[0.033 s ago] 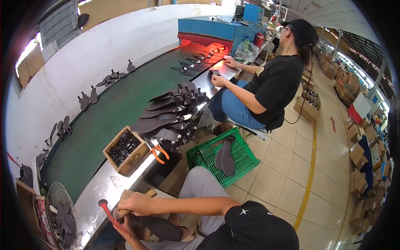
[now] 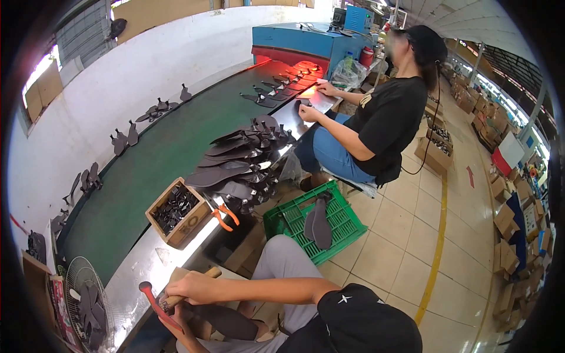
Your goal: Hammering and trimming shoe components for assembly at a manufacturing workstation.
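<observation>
Co-worker's head (image 2: 428, 48) slightly shifted; hammer (image 2: 158, 307) inside right hand (image 2: 191, 287), jutting left

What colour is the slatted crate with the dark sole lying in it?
The slatted crate is bright green, showing best in the head view.

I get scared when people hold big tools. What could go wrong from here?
The right hand grips a hammer-like tool with a red head, and the left hand is very close to it, so fingers could get pinched or hit.

The orange-handled pliers seem to stick out over the table edge, so a bump might knock them down.

The messy pile of dark soles is heaped near the edge too, so some might slide off.
</observation>
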Demonstrator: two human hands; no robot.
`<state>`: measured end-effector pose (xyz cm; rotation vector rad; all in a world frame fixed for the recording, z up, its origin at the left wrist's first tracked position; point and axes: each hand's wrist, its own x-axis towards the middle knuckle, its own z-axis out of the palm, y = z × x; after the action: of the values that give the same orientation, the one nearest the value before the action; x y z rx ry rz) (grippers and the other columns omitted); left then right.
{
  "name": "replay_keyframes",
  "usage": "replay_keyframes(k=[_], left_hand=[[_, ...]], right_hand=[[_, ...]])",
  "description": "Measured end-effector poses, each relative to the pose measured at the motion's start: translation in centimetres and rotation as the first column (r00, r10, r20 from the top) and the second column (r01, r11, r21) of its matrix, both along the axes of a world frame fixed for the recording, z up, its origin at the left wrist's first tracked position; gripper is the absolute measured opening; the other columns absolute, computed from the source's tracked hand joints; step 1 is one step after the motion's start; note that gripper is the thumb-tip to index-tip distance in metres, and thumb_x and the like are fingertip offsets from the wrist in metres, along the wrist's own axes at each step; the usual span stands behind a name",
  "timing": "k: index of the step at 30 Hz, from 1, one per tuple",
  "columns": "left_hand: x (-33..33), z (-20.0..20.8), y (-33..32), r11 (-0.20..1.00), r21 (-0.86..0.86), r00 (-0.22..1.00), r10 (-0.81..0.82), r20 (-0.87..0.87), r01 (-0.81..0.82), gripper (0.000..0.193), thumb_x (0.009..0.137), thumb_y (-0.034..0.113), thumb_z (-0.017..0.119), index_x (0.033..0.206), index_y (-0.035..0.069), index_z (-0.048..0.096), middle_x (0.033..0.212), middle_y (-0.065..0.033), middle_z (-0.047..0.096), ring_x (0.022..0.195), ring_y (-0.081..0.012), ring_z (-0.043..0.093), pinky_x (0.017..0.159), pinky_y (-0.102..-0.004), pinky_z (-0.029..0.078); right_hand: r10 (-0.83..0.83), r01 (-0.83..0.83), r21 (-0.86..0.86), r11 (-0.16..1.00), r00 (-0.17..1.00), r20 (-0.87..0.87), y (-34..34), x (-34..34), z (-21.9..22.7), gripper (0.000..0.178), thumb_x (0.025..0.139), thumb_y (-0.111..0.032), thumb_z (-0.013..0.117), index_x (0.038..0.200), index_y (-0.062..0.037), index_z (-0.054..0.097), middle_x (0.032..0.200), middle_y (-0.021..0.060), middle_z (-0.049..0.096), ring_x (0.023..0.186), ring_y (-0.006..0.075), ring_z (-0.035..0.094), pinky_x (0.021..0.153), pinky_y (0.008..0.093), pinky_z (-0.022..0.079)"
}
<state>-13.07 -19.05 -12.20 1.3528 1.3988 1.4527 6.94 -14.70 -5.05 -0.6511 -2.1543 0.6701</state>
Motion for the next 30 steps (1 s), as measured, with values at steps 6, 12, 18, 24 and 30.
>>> replay_keyframes(k=[6,12,18,24,30], left_hand=[[0.8,1.2,0.2,0.999,0.016,0.999,-0.033,0.009,0.033,0.024,0.086,0.005,0.068,0.108,-0.006,0.063,0.097,-0.0084,0.067,0.086,-0.0146,0.064,0.077,-0.0273,0.050],[1.0,3.0,-0.3,0.992,-0.080,0.993,-0.094,0.072,0.099,0.023,0.088,0.004,0.067,0.108,-0.006,0.065,0.094,-0.0026,0.067,0.082,-0.0092,0.061,0.074,-0.0236,0.049],[0.5,2.6,-0.4,0.996,-0.036,0.995,-0.085,0.056,0.087,0.024,0.082,0.003,0.072,0.104,-0.005,0.067,0.090,-0.0015,0.066,0.079,-0.0083,0.059,0.074,-0.0218,0.048],[2.1,4.4,-0.4,0.989,-0.104,0.991,-0.095,0.098,0.105,0.030,0.078,0.004,0.073,0.107,-0.005,0.069,0.095,-0.0048,0.069,0.086,-0.0112,0.062,0.079,-0.0263,0.050],[1.4,4.0,-0.6,0.986,-0.130,0.987,-0.086,0.139,0.104,0.030,0.082,0.001,0.074,0.110,-0.005,0.069,0.098,-0.0036,0.069,0.089,-0.0103,0.062,0.085,-0.0255,0.048]], right_hand=[[0.002,-0.003,0.012,1.000,0.997,0.083,0.1,0.1,1.3,0.037,0.074,-0.002,0.064,0.110,-0.0107,0.064,0.110,0.0084,0.068,0.096,0.0356,0.064,0.074,0.0443,0.052],[-0.075,-0.006,-0.327,0.945,0.969,-0.236,-2.3,1.3,3.6,0.030,0.091,-0.013,0.062,0.118,-0.0021,0.057,0.098,0.0209,0.064,0.090,0.0408,0.063,0.076,0.0445,0.049],[-0.078,0.011,-0.263,0.965,0.965,-0.249,-6.6,3.4,6.2,0.035,0.099,-0.016,0.054,0.130,-0.0003,0.048,0.102,0.0222,0.062,0.088,0.0422,0.062,0.076,0.0455,0.049],[-0.137,0.203,-0.337,0.919,0.968,0.210,-6.6,3.9,3.8,0.042,0.101,-0.019,0.050,0.136,0.0011,0.042,0.100,0.0235,0.061,0.087,0.0450,0.062,0.074,0.0502,0.051],[-0.178,0.173,-0.397,0.901,0.984,0.025,-7.7,4.9,5.5,0.044,0.101,-0.018,0.049,0.139,0.0012,0.040,0.106,0.0280,0.061,0.091,0.0473,0.061,0.076,0.0487,0.050]])
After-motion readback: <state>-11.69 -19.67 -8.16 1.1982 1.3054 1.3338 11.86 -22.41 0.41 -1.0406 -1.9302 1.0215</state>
